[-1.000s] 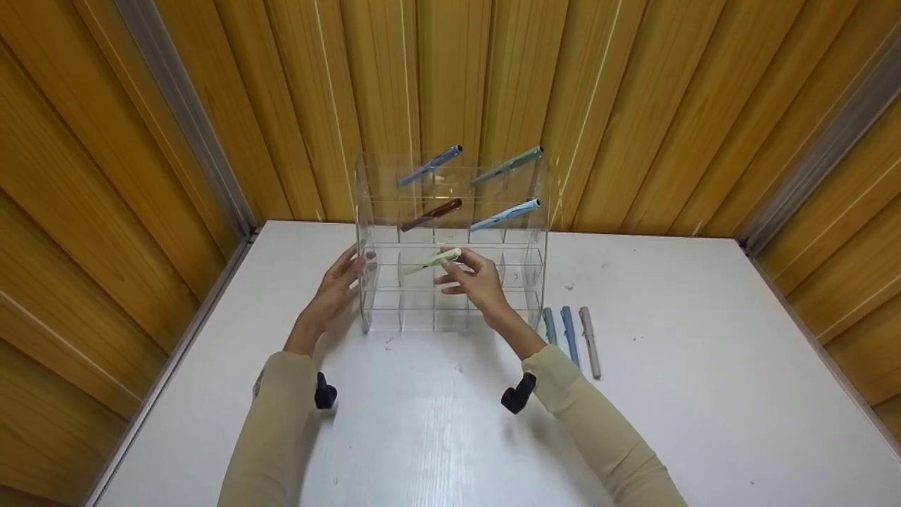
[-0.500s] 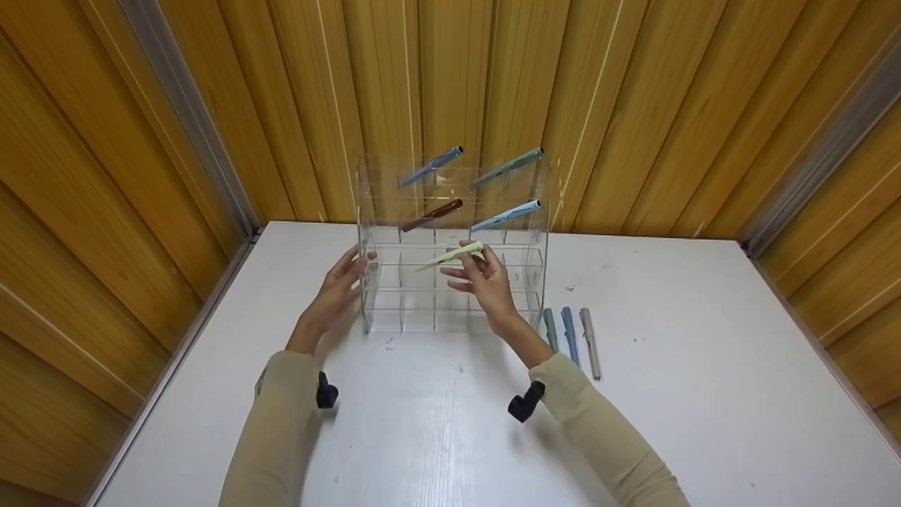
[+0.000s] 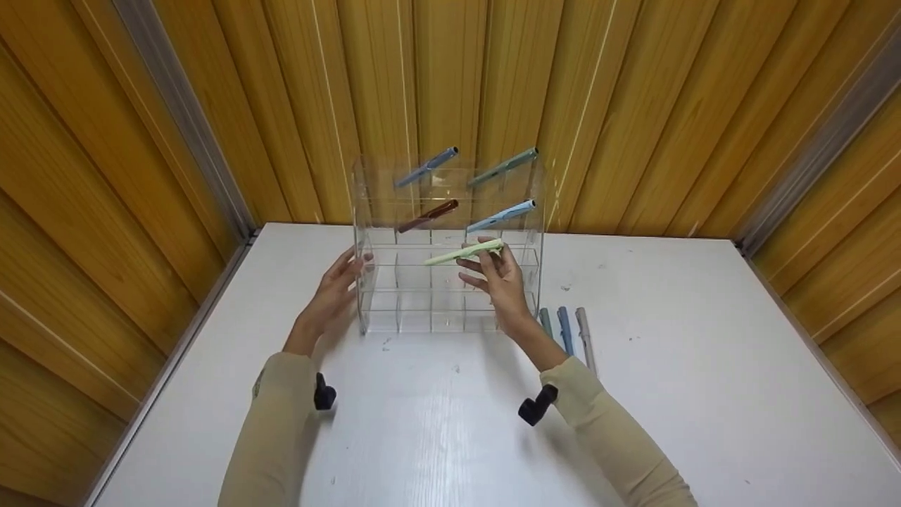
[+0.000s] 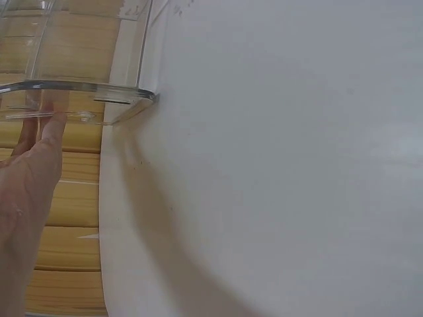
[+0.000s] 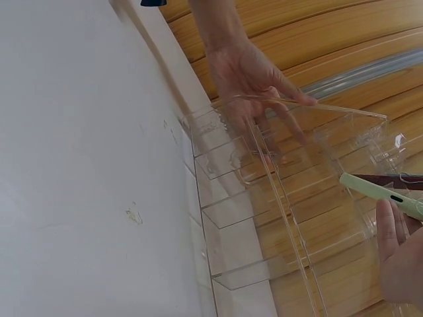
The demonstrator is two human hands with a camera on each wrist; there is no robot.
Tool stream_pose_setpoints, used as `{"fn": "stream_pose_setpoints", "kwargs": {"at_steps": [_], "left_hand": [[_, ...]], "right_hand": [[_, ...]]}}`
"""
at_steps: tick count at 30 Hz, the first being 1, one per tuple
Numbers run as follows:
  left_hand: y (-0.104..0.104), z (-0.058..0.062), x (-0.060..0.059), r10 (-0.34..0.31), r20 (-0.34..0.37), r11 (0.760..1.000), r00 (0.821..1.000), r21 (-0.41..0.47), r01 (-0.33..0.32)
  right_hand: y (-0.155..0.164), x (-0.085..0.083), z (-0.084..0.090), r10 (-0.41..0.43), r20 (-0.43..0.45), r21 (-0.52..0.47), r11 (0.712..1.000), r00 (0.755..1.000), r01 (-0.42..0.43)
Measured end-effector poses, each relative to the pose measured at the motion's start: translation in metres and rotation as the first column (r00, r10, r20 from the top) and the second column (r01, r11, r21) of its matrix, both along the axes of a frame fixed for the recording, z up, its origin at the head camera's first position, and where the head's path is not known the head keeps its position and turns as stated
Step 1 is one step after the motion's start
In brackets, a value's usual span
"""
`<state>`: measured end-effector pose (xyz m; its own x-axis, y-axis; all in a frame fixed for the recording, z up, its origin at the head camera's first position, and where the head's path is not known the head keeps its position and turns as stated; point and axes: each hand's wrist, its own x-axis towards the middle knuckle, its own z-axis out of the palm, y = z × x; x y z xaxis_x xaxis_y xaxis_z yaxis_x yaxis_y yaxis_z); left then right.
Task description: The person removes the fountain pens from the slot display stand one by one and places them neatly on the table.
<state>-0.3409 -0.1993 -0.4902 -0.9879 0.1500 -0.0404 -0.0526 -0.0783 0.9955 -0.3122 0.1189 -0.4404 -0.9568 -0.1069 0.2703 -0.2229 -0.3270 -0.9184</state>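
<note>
Pale green pen (image 3: 464,252) sits pinched in the fingers (image 3: 486,259) of the right hand (image 3: 501,282), its far end poking into a middle-row slot on the right half of the clear acrylic rack (image 3: 450,246). The left hand (image 3: 331,296) rests with straight fingers flat against the rack's left wall.

The pen could catch on a thin divider beside its tip, being angled across the slot mouth; a push then might tip or slide the light rack, and jolt the four pens lodged in the slots above the fingers. A slack pinch could drop it to the desk (image 3: 704,366).

Room is tight around the fingertips, with dividers close on both sides. Behind the wrist the desk lies open; three loose pens (image 3: 563,327) lie just right of it.
</note>
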Motion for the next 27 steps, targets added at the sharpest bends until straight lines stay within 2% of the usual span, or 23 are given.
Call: {"fn": "stream_pose_setpoints", "kwargs": {"at_steps": [11,16,22,27], "left_hand": [[-0.002,0.000,0.000,-0.006,-0.005,1.000,1.000,0.001,0.006],[-0.003,0.000,-0.001,0.039,0.007,0.999,0.999,0.000,-0.039],[-0.001,-0.006,0.001,0.067,0.061,0.996,0.996,0.055,-0.070],[-0.004,-0.004,0.000,0.057,0.032,0.994,0.998,0.089,-0.059]], "right_hand": [[0.010,0.013,0.004,-0.033,0.011,-0.034,0.999,0.999,0.034],[0.022,0.018,0.005,-0.023,0.021,-0.030,0.999,1.000,0.023],[0.045,0.030,-0.002,-0.033,0.063,-0.011,0.999,0.997,0.034],[0.064,0.033,-0.005,-0.064,0.103,0.032,0.998,0.993,0.061]]}}
